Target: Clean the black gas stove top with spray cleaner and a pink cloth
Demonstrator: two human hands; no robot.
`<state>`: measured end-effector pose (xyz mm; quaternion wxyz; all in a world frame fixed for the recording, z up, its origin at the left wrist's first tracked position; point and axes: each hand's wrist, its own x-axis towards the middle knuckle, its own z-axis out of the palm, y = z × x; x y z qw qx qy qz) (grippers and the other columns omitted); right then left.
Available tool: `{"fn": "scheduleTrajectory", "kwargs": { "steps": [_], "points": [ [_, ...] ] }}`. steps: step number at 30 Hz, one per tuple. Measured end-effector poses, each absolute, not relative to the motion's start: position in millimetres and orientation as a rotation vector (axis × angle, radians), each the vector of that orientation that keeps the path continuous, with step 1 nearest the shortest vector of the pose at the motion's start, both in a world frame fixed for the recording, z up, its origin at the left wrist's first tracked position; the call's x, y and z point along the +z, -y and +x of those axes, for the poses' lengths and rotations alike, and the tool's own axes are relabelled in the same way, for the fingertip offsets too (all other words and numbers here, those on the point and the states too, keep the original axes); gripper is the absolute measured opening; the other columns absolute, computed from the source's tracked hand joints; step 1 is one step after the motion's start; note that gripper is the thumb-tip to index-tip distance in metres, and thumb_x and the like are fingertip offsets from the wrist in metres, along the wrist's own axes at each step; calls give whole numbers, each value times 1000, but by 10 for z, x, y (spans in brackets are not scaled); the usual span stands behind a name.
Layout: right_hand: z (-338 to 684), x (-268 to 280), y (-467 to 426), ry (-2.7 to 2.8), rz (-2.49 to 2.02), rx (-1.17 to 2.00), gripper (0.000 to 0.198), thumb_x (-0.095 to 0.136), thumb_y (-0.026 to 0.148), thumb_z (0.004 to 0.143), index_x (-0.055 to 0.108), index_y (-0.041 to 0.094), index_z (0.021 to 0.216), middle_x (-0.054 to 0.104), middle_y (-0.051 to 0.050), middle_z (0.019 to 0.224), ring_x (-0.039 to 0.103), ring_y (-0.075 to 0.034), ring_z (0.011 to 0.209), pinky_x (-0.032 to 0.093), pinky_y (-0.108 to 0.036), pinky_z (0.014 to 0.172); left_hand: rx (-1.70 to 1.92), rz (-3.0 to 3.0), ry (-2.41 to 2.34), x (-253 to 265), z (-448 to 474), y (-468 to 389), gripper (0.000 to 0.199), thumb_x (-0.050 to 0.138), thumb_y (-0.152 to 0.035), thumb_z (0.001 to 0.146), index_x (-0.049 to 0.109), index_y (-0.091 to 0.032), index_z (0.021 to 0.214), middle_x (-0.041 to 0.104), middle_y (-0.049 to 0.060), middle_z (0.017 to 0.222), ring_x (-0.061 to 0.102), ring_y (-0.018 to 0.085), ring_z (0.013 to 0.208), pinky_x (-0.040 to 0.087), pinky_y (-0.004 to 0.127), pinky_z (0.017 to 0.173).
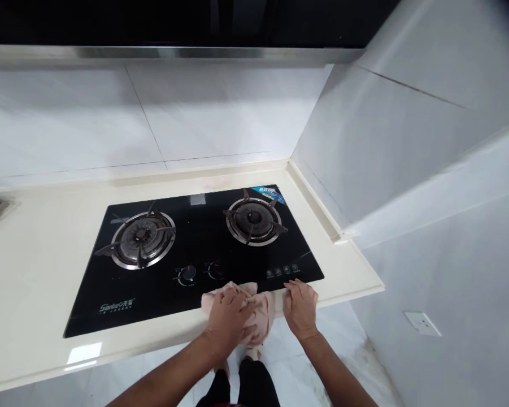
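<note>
Here, left hand grasped the pink cloth, lower centre, over the front edge of the gas cooktop; right hand rested alongside, probably bracing; whether clenched, I couldn't tell.

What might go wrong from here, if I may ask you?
The crumpled pink fabric cloth under the left hand droops past the front edge of the glossy cream counter, so it might slip off. It also lies near the round black right-hand control knob; a stray push could turn that.
</note>
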<state>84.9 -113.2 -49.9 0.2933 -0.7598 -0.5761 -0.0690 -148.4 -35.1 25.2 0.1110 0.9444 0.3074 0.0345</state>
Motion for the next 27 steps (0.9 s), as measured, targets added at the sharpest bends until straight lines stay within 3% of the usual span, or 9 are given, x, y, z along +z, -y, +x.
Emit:
{"fn": "scheduleTrajectory", "kwargs": {
  "steps": [5,10,14,17,19,22,27],
  "points": [
    [924,-394,1098,1421,-1881,-159,23,39,21,96,61,20,102,62,-9,103,55,-25,106,44,-46,92,274,2803,-862,147,-997,354,34,60,-48,91,66,-30,119,63,7,126,48,32,120,40,48,91],
    [307,-237,1237,1312,-1791,-25,23,43,23,95,59,22,112,61,-9,109,56,-25,104,48,-47,91,253,2771,-905,166,-992,418,40,59,-44,92,61,-29,128,59,8,134,46,33,124,41,48,95],
    [-413,-237,1357,1491,-1711,154,49,44,19,92,43,25,141,56,-13,131,51,-29,123,44,-56,102,141,2700,-970,190,-1527,469,47,60,-32,90,56,-26,137,59,11,137,44,34,130,41,48,96],
    [-768,-173,1260,1680,-1693,284,64,46,18,91,30,24,153,52,-14,140,44,-32,132,39,-58,107,194,2693,-1020,188,-2129,431,50,67,-35,85,59,-26,134,64,10,130,51,33,122,43,48,97],
    [-946,-75,1103,1825,-1667,426,65,47,21,91,30,23,154,52,-14,140,45,-33,130,40,-56,106,325,2736,-1033,183,-2567,388,50,68,-42,85,61,-25,131,66,9,129,56,30,115,44,45,99],
    [-1233,85,826,2049,-1556,573,61,54,29,91,37,20,150,57,-13,129,50,-31,118,44,-51,101,436,2753,-1171,165,-3181,358,56,68,-55,84,60,-26,131,68,8,125,61,28,106,49,40,90],
    [-1654,180,558,2282,-1318,577,71,61,53,88,39,16,144,59,-11,124,52,-28,111,47,-45,98,464,2737,-1441,86,-3854,450,53,62,-62,84,59,-30,127,69,7,119,65,29,99,53,39,77]
  ]
}}
